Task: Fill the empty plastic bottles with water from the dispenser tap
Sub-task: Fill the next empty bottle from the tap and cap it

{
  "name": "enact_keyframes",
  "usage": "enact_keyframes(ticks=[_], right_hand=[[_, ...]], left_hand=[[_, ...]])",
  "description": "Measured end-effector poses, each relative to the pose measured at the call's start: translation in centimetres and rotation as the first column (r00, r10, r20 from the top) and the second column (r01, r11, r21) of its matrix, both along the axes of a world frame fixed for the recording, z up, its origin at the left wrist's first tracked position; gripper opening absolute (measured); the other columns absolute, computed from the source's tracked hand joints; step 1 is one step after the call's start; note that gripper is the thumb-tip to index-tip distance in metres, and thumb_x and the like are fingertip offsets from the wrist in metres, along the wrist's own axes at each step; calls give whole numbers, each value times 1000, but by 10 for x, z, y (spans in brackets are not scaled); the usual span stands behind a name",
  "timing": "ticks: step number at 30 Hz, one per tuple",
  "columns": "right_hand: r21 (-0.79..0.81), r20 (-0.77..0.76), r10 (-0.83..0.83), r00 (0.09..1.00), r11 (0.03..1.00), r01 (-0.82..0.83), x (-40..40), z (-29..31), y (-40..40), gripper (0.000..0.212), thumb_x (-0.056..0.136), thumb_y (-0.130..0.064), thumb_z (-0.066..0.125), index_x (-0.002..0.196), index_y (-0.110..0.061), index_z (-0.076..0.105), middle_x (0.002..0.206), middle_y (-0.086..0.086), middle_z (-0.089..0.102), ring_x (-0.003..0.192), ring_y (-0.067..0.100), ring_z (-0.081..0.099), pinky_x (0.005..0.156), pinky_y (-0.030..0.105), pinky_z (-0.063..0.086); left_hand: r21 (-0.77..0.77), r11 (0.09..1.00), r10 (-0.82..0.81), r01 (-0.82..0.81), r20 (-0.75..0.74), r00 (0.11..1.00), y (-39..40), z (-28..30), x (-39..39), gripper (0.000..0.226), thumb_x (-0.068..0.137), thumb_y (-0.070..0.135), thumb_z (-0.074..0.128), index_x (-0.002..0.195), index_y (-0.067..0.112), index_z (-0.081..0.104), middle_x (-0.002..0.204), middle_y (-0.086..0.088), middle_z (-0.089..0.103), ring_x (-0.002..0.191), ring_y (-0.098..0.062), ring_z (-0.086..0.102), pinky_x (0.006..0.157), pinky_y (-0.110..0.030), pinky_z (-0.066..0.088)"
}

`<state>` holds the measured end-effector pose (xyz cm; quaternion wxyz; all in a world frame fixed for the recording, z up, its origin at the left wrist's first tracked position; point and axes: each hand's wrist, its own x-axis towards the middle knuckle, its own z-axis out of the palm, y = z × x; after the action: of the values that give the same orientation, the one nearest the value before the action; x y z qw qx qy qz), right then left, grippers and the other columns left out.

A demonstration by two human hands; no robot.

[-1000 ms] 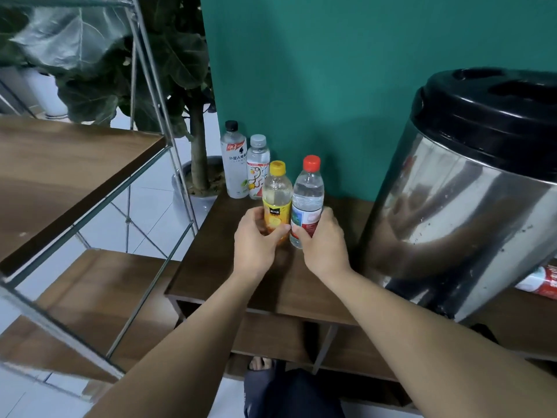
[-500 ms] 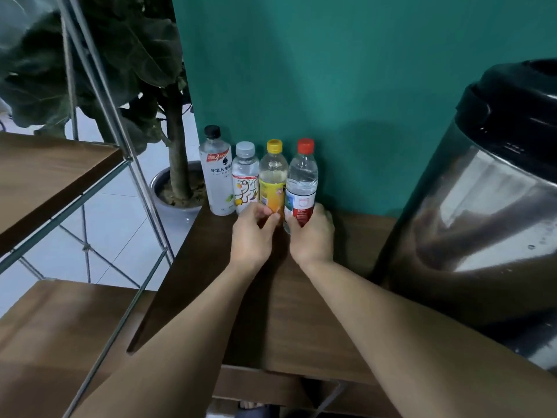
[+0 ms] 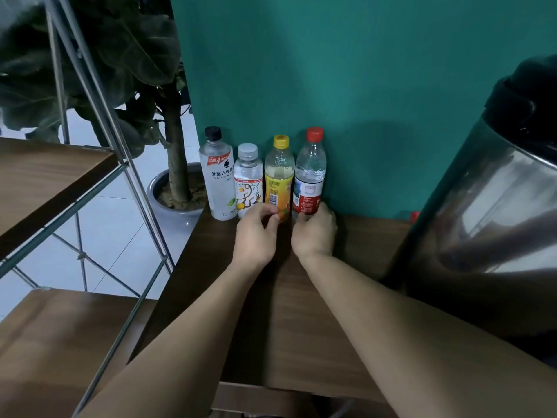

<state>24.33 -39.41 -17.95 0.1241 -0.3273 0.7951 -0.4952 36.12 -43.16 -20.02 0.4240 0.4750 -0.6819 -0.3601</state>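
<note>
While four capped bottles (image 3: 262, 176) line wall, left hand (image 3: 256, 233) grip grasps yellow-capped bottle (image 3: 279, 176), right hand (image 3: 315, 233) red-capped bottle (image 3: 309, 173).

Hiding the bases of the yellow-capped bottle (image 3: 278, 176) and red-capped bottle (image 3: 309, 176) behind the left hand (image 3: 256, 236) and right hand (image 3: 315, 233). Running off the right edge: dispenser (image 3: 494, 212). Peeking out behind it, a red cap (image 3: 415, 216), body unseen.

Teal wall (image 3: 361, 70), white tiled floor (image 3: 111, 224), wooden shelves (image 3: 39, 176), potted plant (image 3: 174, 164).
</note>
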Motion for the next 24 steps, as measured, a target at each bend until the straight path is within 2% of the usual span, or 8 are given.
enact_keyframes(ticks=[5,9,11,13,15,18,21,24], right_hand=[[-78,86,15,996,997,-8,10,3,25,44,103,-13,74,145,-10,59,141,11,63,134,29,62,114,43,51],[-192,70,137,988,974,-122,22,28,75,6,106,-15,71,109,-20,71,105,-5,72,105,19,71,97,44,61],[-246,-31,213,976,945,-214,26,47,104,12,107,-15,70,96,-20,71,91,-7,73,88,15,69,85,41,60],[-250,-97,286,953,920,-301,30,71,139,19,109,-15,64,93,-22,71,83,-7,72,80,15,68,78,41,58],[-269,-153,328,932,894,-358,30,96,175,25,110,-11,57,93,-23,71,79,-8,71,79,13,68,78,38,57],[-314,-233,366,901,849,-426,22,133,238,24,111,-11,56,101,-26,72,83,-12,70,81,13,68,78,34,56],[-387,-208,403,891,803,-453,7,162,302,15,110,-15,64,114,-26,73,90,-19,73,83,10,71,77,23,55],[-410,-202,395,896,797,-443,-24,176,361,13,109,-22,67,120,-26,73,98,-15,75,94,10,74,81,26,59]], left_hand=[[30,999,-19,20,-16,1000,24,16,15,21,106,24,77,127,23,76,121,14,77,118,1,69,106,-27,54],[32,997,77,-72,-194,978,72,43,31,4,104,24,78,106,28,78,105,10,79,107,-10,73,105,-45,60],[29,999,43,-37,-247,968,102,62,35,8,105,27,77,97,25,78,98,3,80,101,-20,76,99,-51,62],[-12,1000,-10,8,-247,969,135,87,38,16,108,23,73,93,22,79,93,1,80,95,-20,76,90,-42,62],[-64,998,-23,8,-244,969,166,111,38,22,111,19,69,92,22,80,89,1,78,91,-21,73,84,-35,57],[-110,992,-88,62,-252,964,217,144,29,23,112,20,66,94,22,79,91,2,78,93,-20,73,86,-36,56],[-142,980,-171,136,-271,947,266,168,9,19,113,20,65,102,21,81,99,2,81,100,-20,75,90,-35,59],[-159,961,-264,225,-293,919,313,183,-21,16,112,19,67,104,20,81,95,2,80,91,-16,74,80,-31,58]])
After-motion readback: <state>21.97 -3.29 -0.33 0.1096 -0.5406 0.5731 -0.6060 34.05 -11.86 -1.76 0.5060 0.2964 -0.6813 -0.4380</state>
